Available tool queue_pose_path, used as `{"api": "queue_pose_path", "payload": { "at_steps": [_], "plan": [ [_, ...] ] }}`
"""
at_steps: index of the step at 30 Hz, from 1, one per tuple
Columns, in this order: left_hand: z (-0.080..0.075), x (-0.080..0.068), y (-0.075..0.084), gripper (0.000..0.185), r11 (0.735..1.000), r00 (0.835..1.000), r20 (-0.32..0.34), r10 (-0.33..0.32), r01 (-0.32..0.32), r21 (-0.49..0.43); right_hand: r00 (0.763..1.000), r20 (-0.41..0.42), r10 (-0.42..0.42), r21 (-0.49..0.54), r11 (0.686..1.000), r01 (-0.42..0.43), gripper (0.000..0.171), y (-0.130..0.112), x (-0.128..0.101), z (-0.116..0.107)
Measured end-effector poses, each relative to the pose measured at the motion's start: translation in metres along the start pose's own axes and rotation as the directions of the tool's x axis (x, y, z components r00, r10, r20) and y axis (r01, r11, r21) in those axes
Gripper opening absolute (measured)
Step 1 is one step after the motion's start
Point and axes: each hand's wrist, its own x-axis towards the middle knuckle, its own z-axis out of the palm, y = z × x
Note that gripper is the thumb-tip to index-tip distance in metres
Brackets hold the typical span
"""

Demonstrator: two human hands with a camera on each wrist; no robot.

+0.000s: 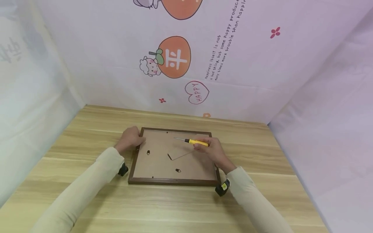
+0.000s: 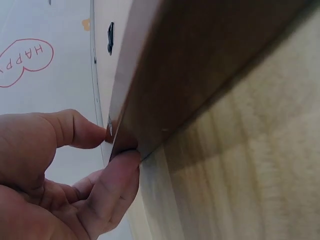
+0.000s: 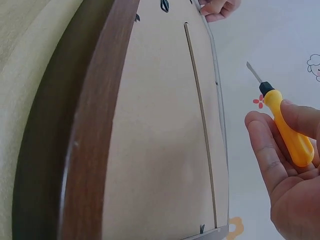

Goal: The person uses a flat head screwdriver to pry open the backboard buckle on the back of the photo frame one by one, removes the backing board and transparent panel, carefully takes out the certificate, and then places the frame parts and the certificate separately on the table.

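A picture frame [image 1: 175, 181] with a brown rim lies face down on the table, its beige backing board [image 1: 158, 168] upward. At the rim's left side, my left hand [image 1: 130, 138] pinches the edge; the left wrist view shows the thumb on top and fingers [image 2: 120, 175] against the outer side. My right hand [image 1: 215, 151] holds a screwdriver [image 3: 287, 127] with a yellow handle, thumb along it, over the board's right part. Its metal tip points left, clear of the board in the right wrist view. Small dark hangers [image 1: 178, 170] sit on the board, along with a thin slot [image 3: 200, 110].
The wood-grain table [image 1: 157, 207] extends around the frame on all sides. A white printed sheet [image 1: 233, 97] rises behind the table's far edge, and pale sheets hang at left and right. Each wrist wears a small black camera [image 1: 222, 188].
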Motion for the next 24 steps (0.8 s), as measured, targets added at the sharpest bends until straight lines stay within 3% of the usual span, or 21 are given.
{"api": "queue_pose_path", "payload": {
  "at_steps": [8,16,24],
  "plan": [
    [0.005,-0.008,-0.001,0.036,0.999,0.998,-0.034,-0.048,0.049,0.001,1.000,0.001,0.009,0.002,1.000,-0.009,0.028,-0.001,0.001,0.003],
    [0.005,-0.020,0.002,0.026,0.992,0.992,-0.023,-0.127,0.126,-0.025,1.000,0.008,0.022,0.017,1.000,-0.022,0.029,-0.002,0.002,0.006],
    [0.006,-0.027,0.000,0.029,0.988,0.989,-0.025,-0.148,0.147,-0.041,1.000,0.010,-0.001,0.019,1.000,0.001,0.028,-0.004,0.002,0.009]
  ]
}}
